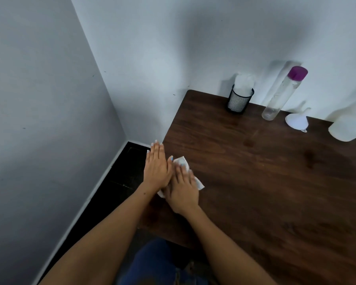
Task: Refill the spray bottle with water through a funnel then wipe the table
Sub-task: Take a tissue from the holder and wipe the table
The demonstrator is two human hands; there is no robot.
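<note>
At the far left of the scene the left hand [157, 165] lies flat and open at the counter's [255, 182] left edge, fingers straight and together, its palm overlapping the near-left part of a white paper towel [199, 184]. Just to its right the right hand [182, 192] is also spread flat, palm down, pressing the same towel onto the dark wood; neither hand grips it, both only bear down on it. The towel shows as small white corners poking out beyond and beside the hands. This reads as the wiping step, worked at the counter's left margin. Further right the wood carries darker patches that may be damp spots or only grain and shade; I cannot tell which. Against the back wall stand a black mesh holder [239, 100] stuffed with white tissues, then a tall clear bottle with a purple cap [284, 93], closed and seemingly nearly empty, then a white funnel [297, 120] resting mouth-down on the counter, and at the frame's right edge a pale translucent container [346, 128], cut off so that its top is unseen; it may be the spray bottle, but that is not certain. The funnel set aside suggests refilling is finished. The next move likely calls for sliding the towel rightward under steady pressure, towards the darker patches, stopping short of the upright items.
</note>
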